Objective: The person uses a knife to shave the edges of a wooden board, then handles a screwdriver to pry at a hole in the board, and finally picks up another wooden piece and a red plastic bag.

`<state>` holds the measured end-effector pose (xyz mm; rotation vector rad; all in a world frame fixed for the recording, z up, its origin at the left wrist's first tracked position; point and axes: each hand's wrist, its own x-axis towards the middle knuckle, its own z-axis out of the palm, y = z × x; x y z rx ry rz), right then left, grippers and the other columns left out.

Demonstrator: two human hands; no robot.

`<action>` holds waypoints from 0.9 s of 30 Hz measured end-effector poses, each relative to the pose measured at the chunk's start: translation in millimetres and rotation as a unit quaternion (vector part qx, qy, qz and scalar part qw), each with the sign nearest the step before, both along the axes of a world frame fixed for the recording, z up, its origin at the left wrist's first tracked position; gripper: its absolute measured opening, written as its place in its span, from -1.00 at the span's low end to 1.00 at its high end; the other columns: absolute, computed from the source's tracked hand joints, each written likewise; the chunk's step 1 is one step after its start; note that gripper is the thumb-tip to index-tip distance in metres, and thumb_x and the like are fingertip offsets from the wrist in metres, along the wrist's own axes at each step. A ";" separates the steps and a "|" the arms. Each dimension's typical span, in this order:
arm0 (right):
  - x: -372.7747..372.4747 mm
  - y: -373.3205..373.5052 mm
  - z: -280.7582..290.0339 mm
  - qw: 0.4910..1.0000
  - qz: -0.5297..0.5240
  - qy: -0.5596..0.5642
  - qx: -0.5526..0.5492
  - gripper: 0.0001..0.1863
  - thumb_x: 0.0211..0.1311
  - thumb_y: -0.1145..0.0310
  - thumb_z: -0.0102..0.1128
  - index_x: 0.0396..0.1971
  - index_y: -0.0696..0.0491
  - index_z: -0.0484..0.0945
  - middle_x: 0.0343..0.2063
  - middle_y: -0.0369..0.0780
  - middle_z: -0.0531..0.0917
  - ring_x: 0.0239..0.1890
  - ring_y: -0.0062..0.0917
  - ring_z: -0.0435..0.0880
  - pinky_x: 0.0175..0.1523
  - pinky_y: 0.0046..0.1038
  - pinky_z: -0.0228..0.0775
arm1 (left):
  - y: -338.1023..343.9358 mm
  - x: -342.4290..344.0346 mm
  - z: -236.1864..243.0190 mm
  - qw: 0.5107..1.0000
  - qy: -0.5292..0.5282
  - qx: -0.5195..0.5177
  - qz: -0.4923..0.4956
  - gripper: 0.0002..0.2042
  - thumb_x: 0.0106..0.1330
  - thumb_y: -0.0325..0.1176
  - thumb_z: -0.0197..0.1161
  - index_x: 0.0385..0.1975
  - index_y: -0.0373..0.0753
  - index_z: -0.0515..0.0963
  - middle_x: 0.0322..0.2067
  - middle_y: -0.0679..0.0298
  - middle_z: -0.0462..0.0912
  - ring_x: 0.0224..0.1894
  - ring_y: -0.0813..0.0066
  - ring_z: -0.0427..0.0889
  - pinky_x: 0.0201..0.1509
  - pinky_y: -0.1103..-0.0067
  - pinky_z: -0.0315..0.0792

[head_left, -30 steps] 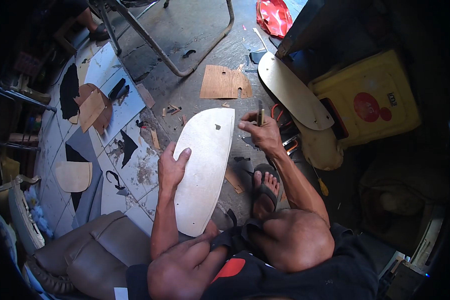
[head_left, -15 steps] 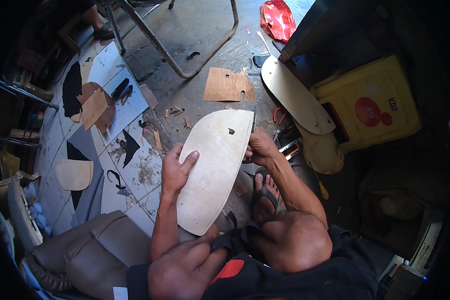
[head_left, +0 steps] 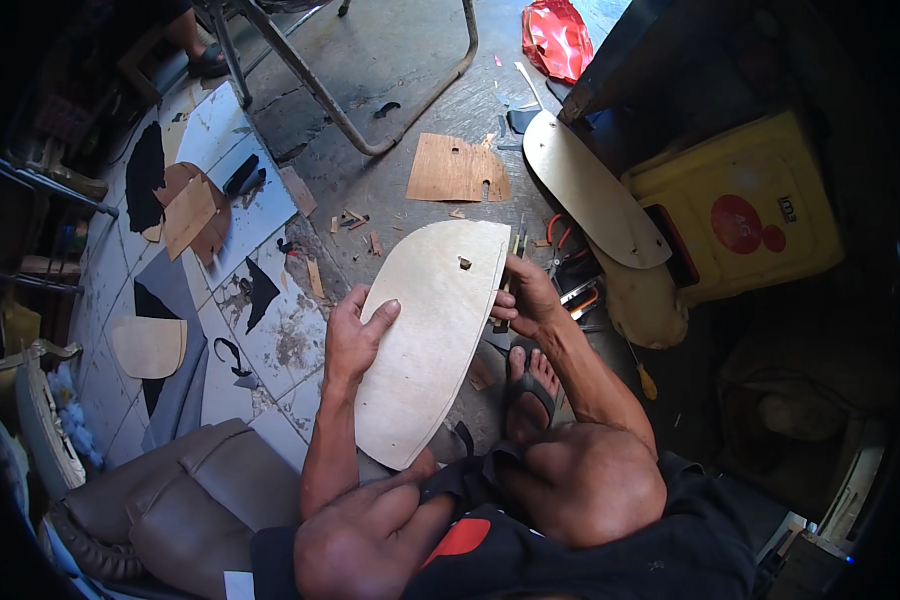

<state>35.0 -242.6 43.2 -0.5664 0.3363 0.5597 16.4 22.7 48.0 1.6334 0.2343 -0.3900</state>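
Observation:
A pale, thin plywood panel [head_left: 425, 350] with one curved side and a small square hole near its far end is held up above my lap. My left hand [head_left: 353, 338] grips its left edge, thumb flat on top and fingers underneath. At the panel's right edge, my right hand [head_left: 532, 298] is closed around a slim, pointed metal tool [head_left: 519, 242]. The tool stands nearly upright beside the edge; its kind is unclear, and the fingers and panel partly hide it.
On the floor lie a brown wood sheet [head_left: 450, 168], wood chips and red-handled pliers [head_left: 558, 240]. A second pale panel [head_left: 590, 190] leans by a yellow plastic container [head_left: 740, 210]. A metal-framed chair [head_left: 320, 95] stands ahead. Brown cushions [head_left: 200, 500] lie at the left, and a screwdriver [head_left: 648, 382] at the right.
My right hand has shifted slightly, its fingers loosening and turning so more of the slim tool shows beside the panel's edge. The panel and left hand have barely moved.

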 end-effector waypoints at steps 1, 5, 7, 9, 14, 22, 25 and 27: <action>-0.3 1.1 0.1 1.000 -0.005 -0.001 0.024 -0.76 0.44 0.20 0.10 -0.24 0.09 0.52 -0.58 -0.35 0.46 -0.70 -0.76 0.32 -0.73 -0.70 0.05 | 0.7 -0.4 0.4 1.000 -0.001 0.006 0.003 -0.75 0.29 -0.33 0.37 -0.18 -0.38 0.58 -0.30 0.19 0.71 -0.27 0.53 0.61 -0.12 0.55 0.46; -6.7 -1.4 -5.4 0.999 -0.020 -0.011 -0.039 -0.74 0.34 0.20 0.28 -0.26 0.09 0.50 -0.57 -0.35 0.46 -0.71 -0.77 0.32 -0.74 -0.69 0.07 | 0.5 -1.5 -1.3 1.000 -0.006 0.023 -0.002 -0.75 0.29 -0.34 0.37 -0.18 -0.38 0.59 -0.31 0.19 0.71 -0.29 0.53 0.61 -0.13 0.54 0.46; -7.1 -1.1 -1.5 0.993 -0.004 -0.023 -0.113 -0.73 0.26 0.25 0.36 -0.27 0.11 0.51 -0.58 -0.35 0.47 -0.71 -0.77 0.32 -0.75 -0.68 0.07 | 0.2 -2.2 -1.3 1.000 -0.007 0.027 -0.004 -0.75 0.28 -0.34 0.37 -0.19 -0.38 0.59 -0.32 0.18 0.71 -0.30 0.52 0.60 -0.13 0.53 0.46; -4.4 -0.4 5.2 0.987 0.029 -0.039 -0.153 -0.72 0.18 0.32 0.43 -0.27 0.13 0.51 -0.58 -0.35 0.49 -0.72 -0.78 0.32 -0.75 -0.68 0.06 | 0.6 -2.7 1.0 1.000 -0.009 0.028 0.001 -0.76 0.28 -0.33 0.37 -0.20 -0.38 0.60 -0.33 0.18 0.71 -0.31 0.51 0.60 -0.14 0.52 0.46; -4.2 3.8 4.8 0.968 0.053 -0.050 -0.240 -0.78 0.11 0.43 0.43 -0.33 0.17 0.56 -0.61 -0.32 0.53 -0.75 -0.74 0.32 -0.75 -0.65 0.07 | 3.5 -5.4 -0.7 0.998 -0.015 0.066 -0.002 -0.76 0.26 -0.34 0.36 -0.21 -0.39 0.61 -0.33 0.16 0.71 -0.30 0.50 0.60 -0.13 0.51 0.46; -8.1 3.9 -3.0 0.965 0.048 -0.054 -0.251 -0.79 0.06 0.44 0.43 -0.36 0.19 0.59 -0.63 -0.29 0.55 -0.77 -0.71 0.33 -0.74 -0.62 0.08 | 5.0 -9.1 -8.1 0.998 -0.002 0.070 -0.004 -0.75 0.26 -0.33 0.36 -0.20 -0.39 0.61 -0.34 0.15 0.71 -0.30 0.49 0.61 -0.13 0.50 0.46; -6.3 3.8 -6.3 0.962 0.059 -0.064 -0.258 -0.77 0.05 0.43 0.43 -0.35 0.20 0.59 -0.62 -0.29 0.56 -0.76 -0.71 0.35 -0.73 -0.62 0.07 | 5.6 -10.6 -7.6 0.998 0.007 0.057 0.000 -0.74 0.26 -0.33 0.36 -0.19 -0.39 0.61 -0.33 0.15 0.71 -0.29 0.48 0.61 -0.13 0.50 0.47; -7.3 6.5 -5.7 0.967 0.042 -0.065 -0.244 -0.77 0.04 0.43 0.42 -0.34 0.20 0.59 -0.61 -0.29 0.56 -0.75 -0.71 0.36 -0.72 -0.62 0.07 | 5.1 -10.9 -13.7 0.999 -0.008 0.045 -0.001 -0.74 0.26 -0.33 0.36 -0.18 -0.39 0.60 -0.32 0.15 0.71 -0.29 0.48 0.62 -0.12 0.50 0.47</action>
